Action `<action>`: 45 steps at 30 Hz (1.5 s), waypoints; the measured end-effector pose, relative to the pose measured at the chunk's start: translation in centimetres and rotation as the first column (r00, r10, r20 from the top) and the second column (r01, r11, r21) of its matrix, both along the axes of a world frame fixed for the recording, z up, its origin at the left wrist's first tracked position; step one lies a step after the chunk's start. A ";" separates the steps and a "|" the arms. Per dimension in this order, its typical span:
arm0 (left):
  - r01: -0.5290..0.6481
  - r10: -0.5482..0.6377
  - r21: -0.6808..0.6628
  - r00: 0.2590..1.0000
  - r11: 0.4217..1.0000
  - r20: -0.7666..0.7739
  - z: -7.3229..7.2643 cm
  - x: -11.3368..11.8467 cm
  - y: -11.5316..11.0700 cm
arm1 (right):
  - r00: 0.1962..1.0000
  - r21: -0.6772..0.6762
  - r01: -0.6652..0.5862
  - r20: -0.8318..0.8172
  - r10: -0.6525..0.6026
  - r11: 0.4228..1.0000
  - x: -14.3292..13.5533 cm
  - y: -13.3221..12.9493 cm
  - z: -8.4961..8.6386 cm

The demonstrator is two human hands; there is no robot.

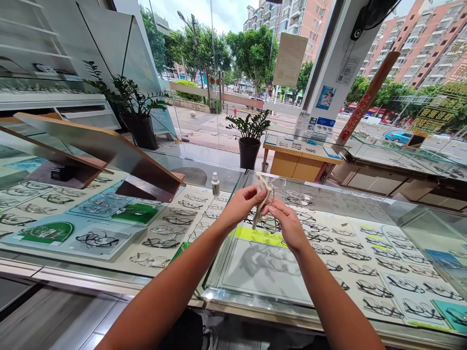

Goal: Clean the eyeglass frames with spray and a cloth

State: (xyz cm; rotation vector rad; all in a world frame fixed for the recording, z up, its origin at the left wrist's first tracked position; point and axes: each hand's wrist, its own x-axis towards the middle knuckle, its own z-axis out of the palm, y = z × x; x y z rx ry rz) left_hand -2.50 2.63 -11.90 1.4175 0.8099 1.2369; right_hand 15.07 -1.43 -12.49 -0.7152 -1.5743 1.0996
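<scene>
One bottle (216, 186) stands upright on the glass table (109, 285). Right of the bottle, the left hand (243, 203) clamps a cloth (257, 214) in its grip; farther right, the right hand (291, 226) pinches eyeglasses (270, 229) in its grip, against the cloth. A potted plant (249, 151) stands beyond the bottle, to its right.

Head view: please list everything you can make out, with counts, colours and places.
Cloth: 1, pale, centre
Held glasses: 1 pair, colour unclear, centre
Display cases: several, glass with pale bases, foreground
Displayed glasses: dozens, mostly dark, inside the cases
Bottle: 1, white, left of centre
Tilted panels: 2, wood-coloured edges, left
Potted plants: 2, green, dark pots, beyond the cases
Wooden cabinet: 1, yellow-brown, behind
Trees: several, green, outside
Blue car: 1, outside right
Left hand: 1, bare, gripping the cloth
Right hand: 1, bare, gripping the glasses
</scene>
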 end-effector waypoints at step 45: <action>0.228 -0.200 -0.107 0.955 0.968 0.220 0.6 0.7 -1.2 | 0.999 -0.141 0.014 0.032 -0.010 0.990 0.2 0.2 -0.5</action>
